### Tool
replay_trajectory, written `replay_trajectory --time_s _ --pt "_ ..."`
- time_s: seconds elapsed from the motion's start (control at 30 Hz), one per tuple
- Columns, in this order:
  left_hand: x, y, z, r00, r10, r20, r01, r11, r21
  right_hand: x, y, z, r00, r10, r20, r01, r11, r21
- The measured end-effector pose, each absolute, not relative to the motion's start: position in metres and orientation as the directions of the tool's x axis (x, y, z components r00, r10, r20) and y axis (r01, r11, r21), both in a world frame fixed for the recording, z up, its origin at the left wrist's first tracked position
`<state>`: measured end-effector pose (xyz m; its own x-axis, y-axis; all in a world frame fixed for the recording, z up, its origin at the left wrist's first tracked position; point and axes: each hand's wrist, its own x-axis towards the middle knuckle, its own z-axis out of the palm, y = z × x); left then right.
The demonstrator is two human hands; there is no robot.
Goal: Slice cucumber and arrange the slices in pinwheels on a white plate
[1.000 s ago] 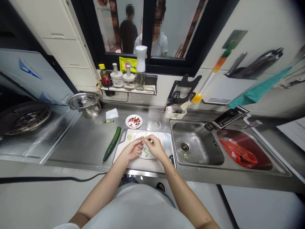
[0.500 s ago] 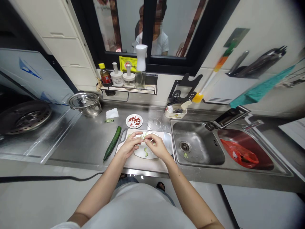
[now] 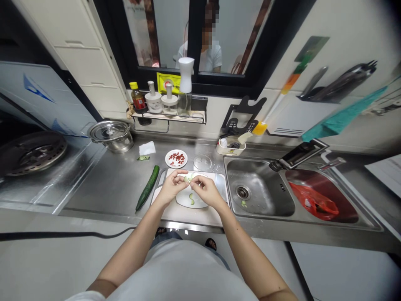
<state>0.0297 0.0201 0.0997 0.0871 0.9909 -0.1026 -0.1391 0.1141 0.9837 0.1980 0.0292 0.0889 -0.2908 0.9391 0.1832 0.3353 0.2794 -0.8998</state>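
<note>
Over a white plate [image 3: 184,200] on the cutting board [image 3: 191,216], my left hand [image 3: 173,185] and my right hand [image 3: 205,190] meet fingertip to fingertip. Between them is a small pale-green cucumber slice [image 3: 186,179], pinched by the fingers of both. More cucumber slices [image 3: 191,200] lie on the plate, some partly covered by my hands. To the left of the board rests a whole green cucumber [image 3: 147,189]. Behind the board stands a small white dish [image 3: 176,159] with chopped red pieces.
At the right is a double sink [image 3: 260,209] with a faucet [image 3: 297,154] and a red plastic bag [image 3: 313,201]. A lidded steel pot [image 3: 111,136] stands at the back left, near a stove [image 3: 34,152]. Beyond the window, a person in a white top is visible.
The fingers of my left hand have curled in more around the cucumber slice. My right hand stays almost in place, and the slices on the plate look the same.
</note>
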Motion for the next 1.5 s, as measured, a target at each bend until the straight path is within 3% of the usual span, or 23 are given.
replay_trajectory --time_s 0.4,0.73,1.07,1.3,1.5 --pt "0.031 0.018 0.095 0.030 0.995 0.094 0.120 -0.097 0.988 0.200 0.034 0.086 -0.333 0.937 0.106 0.268 0.202 -0.942" --pt "0.031 0.023 0.053 0.030 0.999 0.037 0.138 -0.041 0.990 0.212 0.042 0.054 -0.313 0.948 0.062 0.315 0.165 -0.935" --pt "0.038 0.018 -0.004 0.075 0.982 -0.175 0.435 0.126 0.892 0.218 0.036 0.014 -0.328 0.939 -0.107 0.658 0.145 -0.739" --pt "0.045 0.012 -0.017 0.117 0.958 -0.260 0.702 0.106 0.705 0.213 0.028 0.003 -0.321 0.912 -0.257 0.825 0.136 -0.548" --pt "0.053 0.010 -0.019 0.131 0.959 -0.250 0.845 0.024 0.535 0.207 0.026 0.002 -0.320 0.888 -0.331 0.888 0.159 -0.431"
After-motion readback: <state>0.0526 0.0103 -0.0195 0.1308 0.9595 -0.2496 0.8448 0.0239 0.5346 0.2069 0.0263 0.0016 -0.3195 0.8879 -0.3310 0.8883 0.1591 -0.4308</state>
